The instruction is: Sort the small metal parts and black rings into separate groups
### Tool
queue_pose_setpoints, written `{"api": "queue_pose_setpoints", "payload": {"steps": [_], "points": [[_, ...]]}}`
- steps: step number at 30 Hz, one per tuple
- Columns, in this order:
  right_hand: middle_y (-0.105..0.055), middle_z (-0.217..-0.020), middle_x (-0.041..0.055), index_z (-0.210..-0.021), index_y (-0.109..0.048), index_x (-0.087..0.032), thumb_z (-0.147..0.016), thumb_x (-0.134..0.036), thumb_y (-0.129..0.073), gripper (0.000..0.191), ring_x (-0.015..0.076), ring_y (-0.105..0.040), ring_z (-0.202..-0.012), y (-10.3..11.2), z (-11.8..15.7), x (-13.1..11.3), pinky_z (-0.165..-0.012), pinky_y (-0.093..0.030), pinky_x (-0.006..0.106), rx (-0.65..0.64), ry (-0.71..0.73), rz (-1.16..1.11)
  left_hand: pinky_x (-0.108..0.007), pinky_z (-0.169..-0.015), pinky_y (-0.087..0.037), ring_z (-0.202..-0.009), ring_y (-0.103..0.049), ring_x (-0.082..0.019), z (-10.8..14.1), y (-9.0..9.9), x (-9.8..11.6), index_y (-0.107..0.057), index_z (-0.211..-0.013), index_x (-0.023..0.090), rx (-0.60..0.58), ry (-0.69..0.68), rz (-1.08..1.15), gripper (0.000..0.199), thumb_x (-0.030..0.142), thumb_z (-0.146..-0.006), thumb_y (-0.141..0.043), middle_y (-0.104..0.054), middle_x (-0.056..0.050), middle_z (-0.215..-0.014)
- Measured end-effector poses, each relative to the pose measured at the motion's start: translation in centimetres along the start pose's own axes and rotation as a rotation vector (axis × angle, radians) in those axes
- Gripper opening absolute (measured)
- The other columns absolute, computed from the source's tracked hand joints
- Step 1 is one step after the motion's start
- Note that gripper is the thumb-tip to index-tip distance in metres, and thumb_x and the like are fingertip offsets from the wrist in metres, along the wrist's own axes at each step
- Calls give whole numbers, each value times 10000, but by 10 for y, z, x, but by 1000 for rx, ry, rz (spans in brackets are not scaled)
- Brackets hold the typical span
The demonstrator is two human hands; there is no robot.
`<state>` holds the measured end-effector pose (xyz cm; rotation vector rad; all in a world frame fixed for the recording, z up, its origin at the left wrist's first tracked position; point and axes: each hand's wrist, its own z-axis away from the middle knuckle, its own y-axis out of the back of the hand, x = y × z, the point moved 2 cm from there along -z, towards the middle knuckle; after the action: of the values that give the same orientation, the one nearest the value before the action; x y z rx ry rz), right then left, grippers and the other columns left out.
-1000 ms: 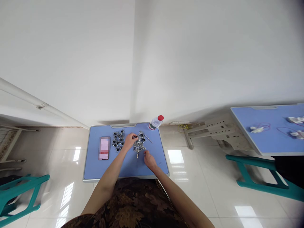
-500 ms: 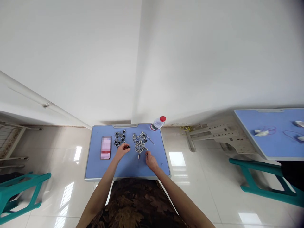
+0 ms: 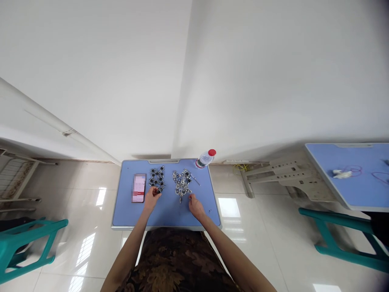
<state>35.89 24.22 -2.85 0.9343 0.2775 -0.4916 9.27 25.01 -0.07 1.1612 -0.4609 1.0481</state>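
My left hand (image 3: 151, 198) is closed at the near edge of a cluster of small metal pieces with black round ends (image 3: 156, 176). Its fingertips pinch one such piece, whose black round end (image 3: 158, 192) shows between them. To the right lies a second pile of silver metal pieces and dark rings (image 3: 181, 182). My right hand (image 3: 196, 207) rests just below and right of that pile, fingers pressed together; what they hold, if anything, is too small to name. One small loose piece (image 3: 180, 200) lies at the pile's near end.
A phone (image 3: 139, 188) lies on the blue table (image 3: 170, 217) at left. A clear bottle with a red cap (image 3: 205, 158) stands at the back right, and a thin pen-like stick (image 3: 195, 179) lies beside the right pile. Green stools (image 3: 36, 239) flank the table.
My left hand has moved left with the black-ended piece, from the gap between the piles to the left cluster. My right hand stays close to the right pile. The view has shifted slightly.
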Motion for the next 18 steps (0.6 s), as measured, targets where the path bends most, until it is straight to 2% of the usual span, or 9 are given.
{"api": "queue_pose_setpoints", "payload": {"steps": [5,9,13,18], "points": [[-734,-957,113,-1217,-580,-120,-947,-57,-406,327,231,-672,-847,-2,-2,2,-740,-417,306,6,1,10,-327,-816,-536,-829,-656,-184,-20,4,16,-576,-948,221,-3,-70,-135,174,161,-803,-651,-686,-22,-917],[-721,-870,77,-1173,-607,-153,-931,-38,-417,329,233,-683,-863,-5,-1,3,-746,-436,290,46,-25,-28,-318,-881,-516,-990,-673,-208,-29,2,22,-593,-978,209,-69,-104,-365,183,118,-828,-644,-701,-62,-1046],[-719,-895,89,-1159,-626,-143,-915,-20,-459,320,230,-685,-884,-5,1,0,-771,-437,286,58,-47,-131,-339,-892,-532,-1060,-671,-227,-31,1,21,-615,-1039,227,-109,-178,-519,191,127,-882,-573,-663,-84,-1215],[-711,-850,49,-1132,-620,-168,-934,-75,-460,271,188,-681,-807,1,-2,2,-743,-465,259,117,-111,-219,-415,-928,-559,-1170,-646,-284,-16,1,16,-643,-1114,252,-29,-309,-503,270,157,-900,-508,-605,-116,-1333]]}}
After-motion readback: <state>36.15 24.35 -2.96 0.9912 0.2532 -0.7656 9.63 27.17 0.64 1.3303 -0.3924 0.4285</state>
